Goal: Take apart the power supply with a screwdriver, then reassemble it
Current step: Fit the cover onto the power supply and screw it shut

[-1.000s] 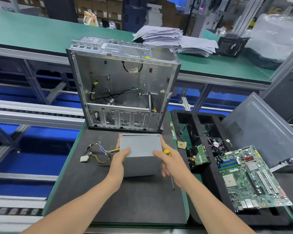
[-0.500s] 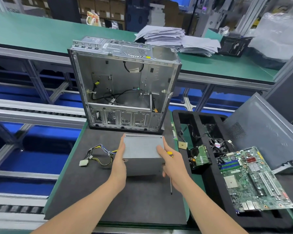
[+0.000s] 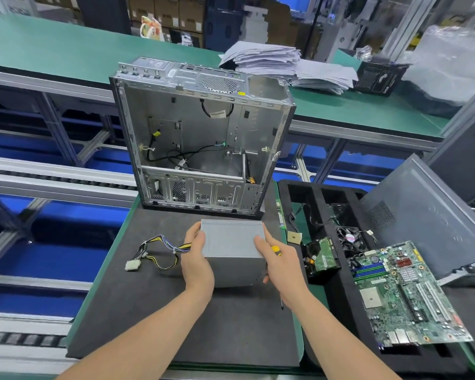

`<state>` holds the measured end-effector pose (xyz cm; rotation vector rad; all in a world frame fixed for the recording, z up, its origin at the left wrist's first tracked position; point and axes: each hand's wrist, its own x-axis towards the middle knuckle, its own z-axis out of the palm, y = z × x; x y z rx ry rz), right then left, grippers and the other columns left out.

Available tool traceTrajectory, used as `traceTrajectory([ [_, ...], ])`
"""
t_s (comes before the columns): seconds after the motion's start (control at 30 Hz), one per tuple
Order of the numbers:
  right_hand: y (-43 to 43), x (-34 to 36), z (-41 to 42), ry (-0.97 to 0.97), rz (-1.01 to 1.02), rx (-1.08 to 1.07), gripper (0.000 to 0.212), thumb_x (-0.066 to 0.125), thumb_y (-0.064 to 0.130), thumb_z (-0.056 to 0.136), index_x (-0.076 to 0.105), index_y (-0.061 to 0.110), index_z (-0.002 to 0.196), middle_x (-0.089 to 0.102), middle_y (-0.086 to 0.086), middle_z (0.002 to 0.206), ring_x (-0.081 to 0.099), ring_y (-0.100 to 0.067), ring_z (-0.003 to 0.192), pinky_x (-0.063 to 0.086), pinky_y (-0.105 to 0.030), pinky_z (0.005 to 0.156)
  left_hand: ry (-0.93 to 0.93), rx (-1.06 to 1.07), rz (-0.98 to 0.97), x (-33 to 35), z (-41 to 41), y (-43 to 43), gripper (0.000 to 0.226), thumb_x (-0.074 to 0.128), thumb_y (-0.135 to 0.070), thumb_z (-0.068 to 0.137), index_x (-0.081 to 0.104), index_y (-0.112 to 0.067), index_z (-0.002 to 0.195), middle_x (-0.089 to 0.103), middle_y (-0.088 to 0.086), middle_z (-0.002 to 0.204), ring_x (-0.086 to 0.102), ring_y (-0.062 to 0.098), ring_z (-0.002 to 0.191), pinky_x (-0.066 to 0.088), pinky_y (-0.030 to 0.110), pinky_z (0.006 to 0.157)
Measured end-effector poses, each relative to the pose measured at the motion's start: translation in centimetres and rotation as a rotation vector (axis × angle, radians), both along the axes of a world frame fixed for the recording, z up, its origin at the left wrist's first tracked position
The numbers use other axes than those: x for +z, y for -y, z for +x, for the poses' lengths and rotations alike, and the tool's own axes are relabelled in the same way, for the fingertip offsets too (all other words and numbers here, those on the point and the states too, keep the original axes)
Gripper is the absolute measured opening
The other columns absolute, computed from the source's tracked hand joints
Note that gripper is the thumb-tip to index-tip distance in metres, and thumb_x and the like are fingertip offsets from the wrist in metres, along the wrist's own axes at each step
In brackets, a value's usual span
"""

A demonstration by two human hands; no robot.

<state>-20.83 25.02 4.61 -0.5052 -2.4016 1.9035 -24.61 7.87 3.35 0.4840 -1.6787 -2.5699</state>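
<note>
A yellow sticker [image 3: 241,93] on the open computer case [image 3: 200,138] and the white print on the black box [image 3: 379,78] at the far right are too small to read. The gray power supply [image 3: 232,250] is over the dark mat [image 3: 231,325], just on the near side of the case, with its wires [image 3: 159,250] trailing left. The left hand [image 3: 196,259] grips its left side with the thumb on top, and the right hand [image 3: 281,266] clasps its right side with a yellow-handled screwdriver [image 3: 277,249] tucked in the palm.

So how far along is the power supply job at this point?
Done: power supply sits out of the open case, on the mat. In hand: left hand and right hand grip its sides, screwdriver by the right palm. Left: its cover looks closed, so opening and reassembly.
</note>
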Motion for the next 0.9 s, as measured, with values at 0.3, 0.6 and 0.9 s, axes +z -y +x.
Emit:
traceTrajectory([
  [0.3, -2.1, 1.6, -0.9, 0.027, 0.032, 0.338, 0.08, 0.087, 0.049, 0.079, 0.037, 0.06, 0.141, 0.061, 0.026, 0.142, 0.065, 0.001, 0.109, 0.056, -0.029, 0.087, 0.005, 0.117, 0.035, 0.1, -0.3, -0.5, 0.033, 0.055, -0.038, 0.08, 0.075, -0.03, 0.104, 0.074, -0.003, 0.104, 0.065, 0.021, 0.105, 0.047, 0.041, 0.095],
  [0.6, -1.9, 1.5, -1.1, -0.11, -0.097, 0.257, 0.073, 0.091, 0.025, 0.076, 0.057, 0.045, 0.138, 0.07, 0.007, 0.136, 0.068, -0.003, 0.099, 0.046, -0.005, 0.057, 0.195, 0.137, -0.181, 1.6, -0.1, -0.9, 0.021, 0.046, -0.059, 0.071, 0.064, -0.068, 0.078, 0.065, -0.021, 0.09, 0.058, 0.006, 0.088, 0.038, 0.035, 0.074],
  [0.9, -2.4, 1.8, -0.1, -0.03, 0.036, 0.291, 0.085, 0.097, 0.042, 0.066, 0.049, 0.042, 0.136, 0.07, 0.02, 0.128, 0.068, -0.003, 0.11, 0.06, -0.028, 0.088, 0.225, 0.159, -0.2, 1.1, 0.5, -1.1, 0.044, 0.041, -0.067, 0.065, 0.075, -0.056, 0.09, 0.07, -0.019, 0.091, 0.064, 0.004, 0.093, 0.046, 0.037, 0.081],
])
